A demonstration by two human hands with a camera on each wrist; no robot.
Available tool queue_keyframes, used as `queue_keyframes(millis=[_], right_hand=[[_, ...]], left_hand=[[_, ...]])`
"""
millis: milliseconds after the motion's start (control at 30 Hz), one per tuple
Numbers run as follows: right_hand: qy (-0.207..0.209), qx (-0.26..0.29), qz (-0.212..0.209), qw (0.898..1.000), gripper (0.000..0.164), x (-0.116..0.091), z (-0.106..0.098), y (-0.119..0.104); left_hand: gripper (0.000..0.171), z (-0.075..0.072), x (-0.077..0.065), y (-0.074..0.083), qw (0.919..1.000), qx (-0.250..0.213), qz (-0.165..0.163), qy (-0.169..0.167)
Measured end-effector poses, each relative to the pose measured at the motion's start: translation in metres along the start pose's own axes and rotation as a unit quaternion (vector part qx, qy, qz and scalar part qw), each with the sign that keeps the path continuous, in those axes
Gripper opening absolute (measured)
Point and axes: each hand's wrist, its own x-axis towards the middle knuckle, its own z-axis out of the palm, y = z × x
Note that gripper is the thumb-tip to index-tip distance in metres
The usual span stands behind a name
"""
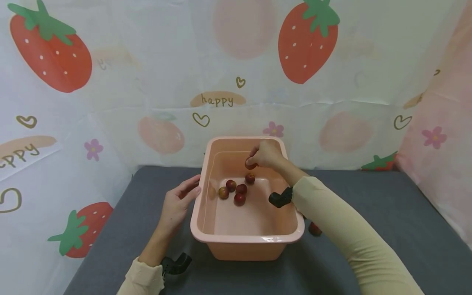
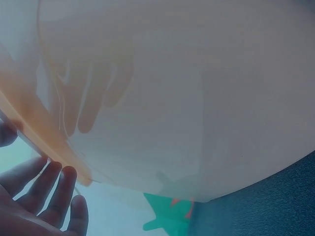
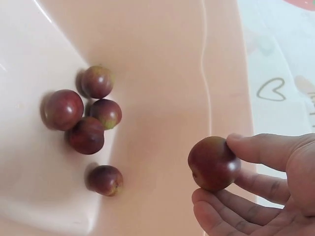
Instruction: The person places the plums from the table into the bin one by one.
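Right hand [image 1: 268, 155] pinches one plum [image 3: 213, 163]; left hand [image 1: 178, 203] rests, fingers loose, against one tub [image 1: 247, 239] holding five more plums [image 1: 241, 189]

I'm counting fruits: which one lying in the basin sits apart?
The fruit lying nearest the right hand; a gap separates it from the other four fruits, which sit bunched together.

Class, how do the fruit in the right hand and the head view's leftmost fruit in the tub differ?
The held fruit is raised, pinched by the right hand; the leftmost fruit rests on the floor of the tub. The held fruit looks mostly dark red; the leftmost fruit looks yellower. Both are round.
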Motion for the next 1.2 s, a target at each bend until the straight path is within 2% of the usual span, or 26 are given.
queue_keyframes(millis=[367, 600, 767, 900, 1200], right_hand=[[-0.010, 0.008, 0.013, 1.000, 0.023, -0.001, -0.001, -0.001], [-0.013, 0.051, -0.016, 0.999, 0.025, -0.006, -0.014, -0.005], [-0.026, 0.099, -0.071, 0.992, 0.031, -0.018, -0.029, -0.007], [-0.015, 0.111, -0.109, 0.988, 0.029, -0.028, -0.044, -0.004], [0.036, 0.118, -0.107, 0.987, 0.034, -0.074, -0.075, 0.018]], left_hand=[[0.041, 0.000, -0.001, -0.001, 0.9999, -0.009, 0.004, 0.001], [0.041, 0.000, 0.001, -0.002, 0.9999, -0.010, 0.003, 0.002], [0.041, 0.000, 0.002, -0.003, 0.9999, -0.014, -0.002, 0.004], [0.042, 0.000, 0.002, -0.003, 0.9999, -0.012, -0.003, 0.000], [0.041, 0.000, 0.001, -0.003, 0.9999, -0.016, 0.002, 0.000]])
